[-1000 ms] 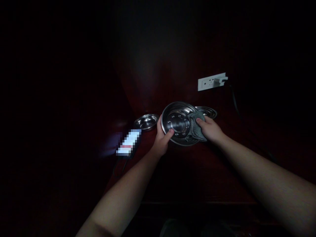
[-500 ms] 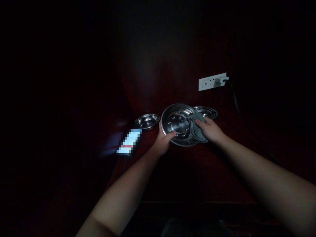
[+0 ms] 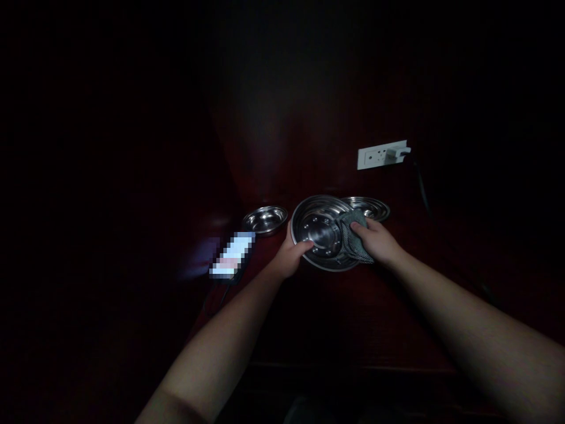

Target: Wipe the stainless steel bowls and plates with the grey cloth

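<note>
A shiny steel bowl (image 3: 321,237) is tilted toward me above the dark red table. My left hand (image 3: 289,254) grips its left rim, thumb laid over the inside and fingers hidden behind. Closed on a grey mesh-patterned cloth (image 3: 356,237), my right hand (image 3: 375,240) presses it against the bowl's right inner side and rim. Behind the held bowl, partly covered by it, lies a second steel bowl or dish (image 3: 373,207). A smaller steel bowl (image 3: 265,220) rests upright to the left.
A phone (image 3: 233,256) with a lit, blurred screen lies left of my left hand, a thin cable near it. On the back wall is a white socket panel (image 3: 373,155) with a plug in it; a dark cord (image 3: 422,188) hangs down from there. The surroundings are very dark.
The whole view has shifted slightly, so things appear a little lower. Both hands keep their hold on the bowl and the cloth, which stays at the bowl's right side.
</note>
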Demonstrator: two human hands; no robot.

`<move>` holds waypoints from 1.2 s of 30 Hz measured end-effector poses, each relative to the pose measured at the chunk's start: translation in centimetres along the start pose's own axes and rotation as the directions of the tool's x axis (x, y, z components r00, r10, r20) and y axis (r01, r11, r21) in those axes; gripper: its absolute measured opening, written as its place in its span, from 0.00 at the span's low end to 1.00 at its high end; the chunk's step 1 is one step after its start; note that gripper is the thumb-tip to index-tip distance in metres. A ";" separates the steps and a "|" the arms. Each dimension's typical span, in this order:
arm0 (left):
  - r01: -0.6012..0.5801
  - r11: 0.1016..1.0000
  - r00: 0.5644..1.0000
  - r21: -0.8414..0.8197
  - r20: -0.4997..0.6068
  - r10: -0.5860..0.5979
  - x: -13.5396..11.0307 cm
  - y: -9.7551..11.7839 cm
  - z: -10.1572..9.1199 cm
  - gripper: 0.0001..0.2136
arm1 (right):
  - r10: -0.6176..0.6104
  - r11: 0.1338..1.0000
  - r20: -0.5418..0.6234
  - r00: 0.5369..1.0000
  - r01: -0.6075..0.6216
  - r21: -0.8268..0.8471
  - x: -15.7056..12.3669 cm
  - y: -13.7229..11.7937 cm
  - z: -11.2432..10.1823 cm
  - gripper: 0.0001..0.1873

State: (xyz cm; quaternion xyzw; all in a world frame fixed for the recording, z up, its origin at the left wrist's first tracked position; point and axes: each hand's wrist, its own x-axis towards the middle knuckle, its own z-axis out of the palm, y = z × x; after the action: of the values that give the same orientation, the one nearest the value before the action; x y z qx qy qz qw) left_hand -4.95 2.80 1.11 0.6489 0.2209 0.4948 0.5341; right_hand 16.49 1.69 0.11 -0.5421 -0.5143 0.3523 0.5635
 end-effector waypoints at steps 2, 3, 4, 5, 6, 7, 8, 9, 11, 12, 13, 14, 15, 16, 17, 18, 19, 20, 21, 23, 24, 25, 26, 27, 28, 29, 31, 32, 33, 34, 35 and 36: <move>0.001 1.000 1.000 -0.015 -0.008 -0.001 0.0 -0.1 0.1 0.35 | 0.009 1.000 0.019 1.000 -0.009 0.025 -0.1 -0.1 0.1 0.13; 0.001 1.000 1.000 -0.021 -0.020 -0.001 -0.1 -0.1 0.1 0.35 | 0.013 1.000 0.019 1.000 -0.014 0.027 -0.1 -0.1 0.1 0.13; -0.001 1.000 0.999 -0.023 -0.037 0.000 -0.2 -0.1 0.3 0.35 | 0.018 0.999 0.018 1.000 -0.018 0.028 -0.1 -0.2 0.1 0.13; -0.003 1.000 0.998 -0.019 -0.060 0.002 -0.3 -0.1 0.4 0.35 | 0.023 0.999 0.014 1.000 -0.023 0.030 -0.2 -0.3 0.1 0.14; -0.002 1.000 0.997 -0.010 -0.082 0.001 -0.4 -0.2 0.5 0.34 | 0.028 0.999 0.012 1.000 -0.028 0.032 -0.2 -0.4 0.1 0.14; 0.003 1.000 0.995 0.001 -0.101 -0.003 -0.5 -0.2 0.7 0.34 | 0.034 0.999 0.015 0.999 -0.035 0.036 -0.3 -0.5 0.1 0.14; 0.010 1.000 0.993 0.008 -0.115 -0.009 -0.7 -0.2 0.8 0.34 | 0.039 0.998 0.017 0.999 -0.040 0.039 -0.3 -0.6 0.2 0.14; 0.015 1.000 0.992 0.010 -0.127 -0.014 -0.8 -0.2 0.8 0.33 | 0.041 0.998 0.021 0.999 -0.042 0.038 -0.4 -0.7 0.2 0.14; 0.020 1.000 0.991 0.003 -0.132 -0.019 -1.0 -0.2 0.9 0.33 | 0.037 0.999 0.026 0.999 -0.038 0.034 -0.5 -0.8 0.2 0.13; 0.014 1.000 0.992 -0.002 -0.128 -0.014 -1.0 -0.2 0.9 0.33 | 0.034 0.999 0.028 0.999 -0.035 0.037 -0.5 -0.8 0.2 0.12; 0.006 1.000 0.992 -0.003 -0.123 -0.006 -1.0 -0.2 0.9 0.33 | 0.031 0.999 0.028 0.999 -0.032 0.042 -0.5 -0.8 0.3 0.12; -0.002 1.000 0.993 0.001 -0.119 0.002 -1.1 -0.2 0.9 0.33 | 0.029 0.998 0.027 0.999 -0.031 0.048 -0.5 -0.9 0.3 0.12; -0.007 1.000 0.993 0.007 -0.116 0.008 -1.0 -0.2 0.9 0.33 | 0.028 0.998 0.025 0.999 -0.030 0.049 -0.5 -0.9 0.3 0.13; -0.009 1.000 0.993 0.014 -0.117 0.011 -1.0 -0.2 0.9 0.33 | 0.028 0.999 0.020 0.999 -0.029 0.043 -0.5 -0.8 0.3 0.13; -0.011 1.000 0.993 0.020 -0.121 0.013 -1.0 -0.2 0.9 0.33 | 0.027 0.999 0.015 1.000 -0.027 0.032 -0.5 -0.8 0.2 0.13; -0.012 1.000 0.992 0.022 -0.124 0.015 -1.0 -0.3 0.8 0.34 | 0.026 0.999 0.012 1.000 -0.026 0.020 -0.5 -0.8 0.2 0.13; -0.016 1.000 0.992 0.023 -0.122 0.019 -1.0 -0.3 0.8 0.34 | 0.026 1.000 0.012 1.000 -0.026 0.009 -0.5 -0.8 0.2 0.13; -0.022 0.999 0.993 0.024 -0.119 0.025 -0.9 -0.3 0.8 0.34 | 0.026 1.000 0.012 1.000 -0.027 0.005 -0.4 -0.8 0.2 0.13; -0.029 0.999 0.993 0.027 -0.114 0.032 -0.9 -0.3 0.8 0.34 | 0.028 1.000 0.012 1.000 -0.028 0.007 -0.4 -0.8 0.2 0.12; -0.048 0.998 0.994 0.033 -0.100 0.051 -0.8 -0.2 0.8 0.33 | 0.033 0.999 0.012 0.999 -0.033 0.023 -0.4 -0.7 0.2 0.12; -0.058 0.998 0.994 0.036 -0.095 0.061 -0.8 -0.1 0.9 0.33 | 0.034 0.999 0.011 0.999 -0.034 0.032 -0.3 -0.7 0.2 0.12; -0.068 0.997 0.993 0.040 -0.091 0.071 -0.8 0.0 0.9 0.33 | 0.033 0.999 0.008 0.999 -0.033 0.041 -0.3 -0.7 0.2 0.12; -0.077 0.996 0.993 0.043 -0.087 0.081 -0.9 0.1 1.0 0.33 | 0.030 0.998 0.009 1.000 -0.030 0.048 -0.3 -0.6 0.2 0.12; -0.086 0.995 0.992 0.046 -0.084 0.090 -0.9 0.2 1.0 0.34 | 0.027 0.998 0.011 1.000 -0.027 0.051 -0.3 -0.6 0.2 0.12; -0.096 0.994 0.992 0.050 -0.080 0.100 -0.9 0.3 1.1 0.34 | 0.023 0.999 0.011 1.000 -0.024 0.049 -0.3 -0.6 0.2 0.12; -0.108 0.993 0.991 0.056 -0.073 0.112 -1.0 0.4 1.1 0.34 | 0.021 0.999 0.010 1.000 -0.021 0.045 -0.3 -0.6 0.2 0.12; -0.141 0.988 0.988 0.065 -0.053 0.144 -1.0 0.6 1.1 0.36 | 0.025 0.999 0.005 1.000 -0.025 0.043 -0.4 -0.7 0.2 0.12; -0.156 0.985 0.986 0.067 -0.042 0.159 -1.1 0.7 1.2 0.37 | 0.030 0.998 0.002 1.000 -0.030 0.051 -0.4 -0.8 0.3 0.12; -0.169 0.983 0.985 0.066 -0.031 0.172 -1.1 0.7 1.2 0.38 | 0.033 0.997 -0.004 0.999 -0.033 0.063 -0.5 -0.9 0.3 0.12; -0.179 0.982 0.983 0.062 -0.019 0.180 -1.1 0.8 1.2 0.39 | 0.037 0.996 -0.008 0.999 -0.036 0.076 -0.5 -1.0 0.3 0.12; -0.184 0.981 0.983 0.055 -0.010 0.185 -1.1 0.8 1.2 0.40 | 0.039 0.996 -0.010 0.999 -0.038 0.084 -0.6 -1.0 0.4 0.12; -0.185 0.982 0.983 0.047 -0.006 0.186 -1.1 0.9 1.3 0.40 | 0.040 0.996 -0.010 0.999 -0.039 0.085 -0.6 -1.1 0.4 0.12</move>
State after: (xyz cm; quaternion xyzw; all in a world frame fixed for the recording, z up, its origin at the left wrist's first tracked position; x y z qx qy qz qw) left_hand -4.49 0.95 1.53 0.6764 0.1737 0.5404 0.4694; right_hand 15.81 1.04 0.98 -0.5298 -0.4846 0.3820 0.5818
